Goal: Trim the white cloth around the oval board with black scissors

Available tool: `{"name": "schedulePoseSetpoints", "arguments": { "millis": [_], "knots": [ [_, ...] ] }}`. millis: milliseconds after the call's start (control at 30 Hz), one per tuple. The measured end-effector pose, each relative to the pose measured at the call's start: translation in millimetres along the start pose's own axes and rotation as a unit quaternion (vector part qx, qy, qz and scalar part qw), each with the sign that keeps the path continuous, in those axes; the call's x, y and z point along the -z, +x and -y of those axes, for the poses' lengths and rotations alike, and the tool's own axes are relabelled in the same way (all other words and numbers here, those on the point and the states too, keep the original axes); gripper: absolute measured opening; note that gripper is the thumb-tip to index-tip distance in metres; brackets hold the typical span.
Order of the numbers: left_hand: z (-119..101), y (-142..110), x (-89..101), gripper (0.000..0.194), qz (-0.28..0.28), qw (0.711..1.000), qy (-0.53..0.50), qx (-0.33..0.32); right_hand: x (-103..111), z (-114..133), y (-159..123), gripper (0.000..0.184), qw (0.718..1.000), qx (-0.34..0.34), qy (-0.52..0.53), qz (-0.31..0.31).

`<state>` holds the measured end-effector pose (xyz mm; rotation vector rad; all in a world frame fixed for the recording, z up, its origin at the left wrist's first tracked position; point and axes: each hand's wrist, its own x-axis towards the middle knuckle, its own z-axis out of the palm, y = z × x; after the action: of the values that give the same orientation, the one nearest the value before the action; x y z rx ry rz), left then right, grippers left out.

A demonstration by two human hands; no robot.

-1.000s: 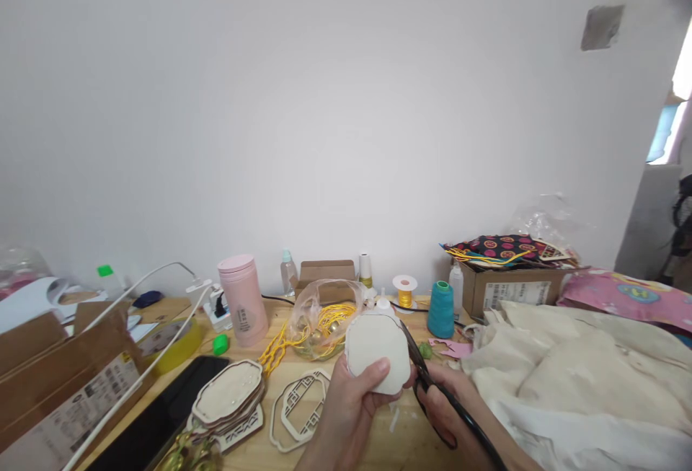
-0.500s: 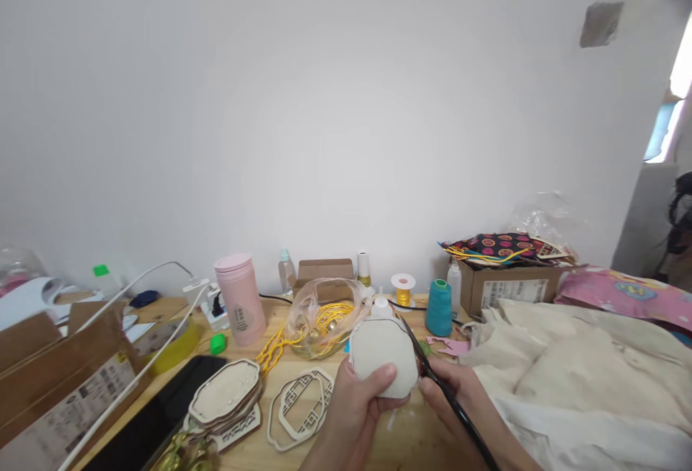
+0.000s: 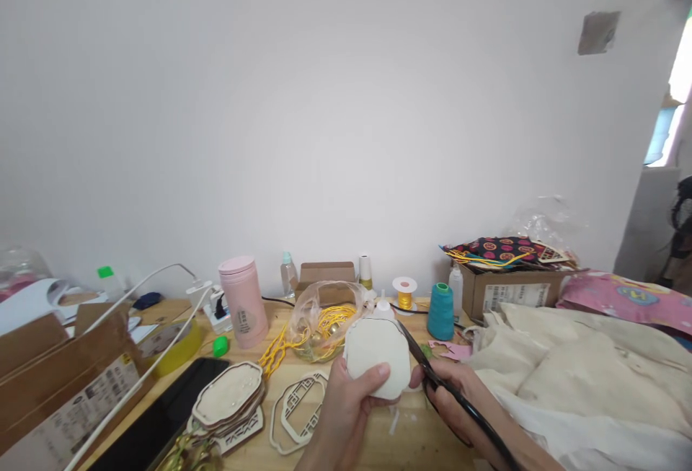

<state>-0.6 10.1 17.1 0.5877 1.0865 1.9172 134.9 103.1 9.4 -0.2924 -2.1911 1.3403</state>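
My left hand point(image 3: 360, 392) is closed on a flat off-white piece with a scalloped outline point(image 3: 378, 355), the thumb lying across its front. A thin dark line shows along its upper edge. My right hand point(image 3: 451, 392) grips black-handled scissors point(image 3: 466, 402), their blades pointing up and left beside the piece's right edge. Whether the blades touch it I cannot tell. Left of my hands lie thin cut-out lattice frames point(image 3: 297, 413) and a stack of similar scalloped pieces point(image 3: 230, 395).
A plastic bag with yellow cords point(image 3: 327, 323), a pink tumbler point(image 3: 244, 305) and a teal thread cone point(image 3: 441, 312) stand behind. Cream fabric point(image 3: 595, 363) is heaped at right. A black phone point(image 3: 156, 420) and cardboard box point(image 3: 70, 392) lie left, with a white cable point(image 3: 135, 388) crossing.
The scissors have opened somewhat, with their handles spread apart in my right hand. The off-white piece has shifted slightly left and turned a little in my left hand.
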Motion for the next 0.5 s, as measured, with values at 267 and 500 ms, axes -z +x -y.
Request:
{"name": "schedulePoseSetpoints", "arguments": {
  "millis": [267, 500],
  "knots": [
    [-4.2, -0.8, -1.0, 0.044, -0.032, 0.999, -0.004, -0.005, -0.1, -9.8, 5.2, 0.057, 0.998, -0.013, -0.064, 0.010],
    [-5.2, 1.5, 2.1, 0.039, -0.030, 0.999, 0.006, -0.008, 2.4, -11.6, 3.2, 0.045, 0.995, -0.016, -0.098, 0.005]
  ]
}}
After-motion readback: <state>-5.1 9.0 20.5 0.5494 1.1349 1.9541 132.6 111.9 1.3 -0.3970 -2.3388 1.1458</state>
